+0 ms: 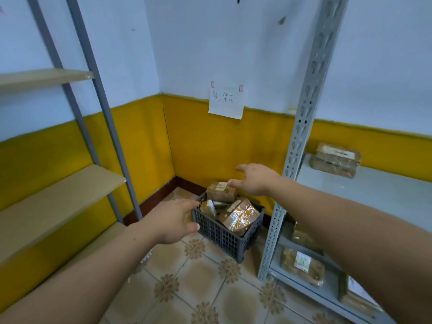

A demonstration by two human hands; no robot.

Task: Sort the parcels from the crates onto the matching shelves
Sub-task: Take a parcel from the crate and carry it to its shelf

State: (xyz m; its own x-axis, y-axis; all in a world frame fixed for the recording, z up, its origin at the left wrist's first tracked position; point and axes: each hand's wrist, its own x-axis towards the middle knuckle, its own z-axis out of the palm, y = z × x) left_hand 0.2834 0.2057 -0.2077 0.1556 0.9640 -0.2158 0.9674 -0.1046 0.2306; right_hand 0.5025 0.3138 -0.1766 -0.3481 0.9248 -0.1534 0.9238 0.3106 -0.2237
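A dark grey plastic crate (224, 235) stands on the tiled floor in the corner, filled with several brown taped parcels. One small parcel (221, 191) with a white label sits on top at the crate's far edge. My right hand (253, 180) is stretched out open beside and just above that parcel, fingers spread, holding nothing. Just left of the crate's near corner, my left hand (174, 220) is open too, with its fingertips near the rim. A larger shiny parcel (240, 216) lies tilted in the crate.
A wooden-board rack (58, 190) stands on the left. A grey metal rack (297, 146) on the right carries a parcel (335, 160) on its middle shelf and several parcels (302, 265) lower down. A handwritten paper sign (226, 102) hangs on the wall above the crate.
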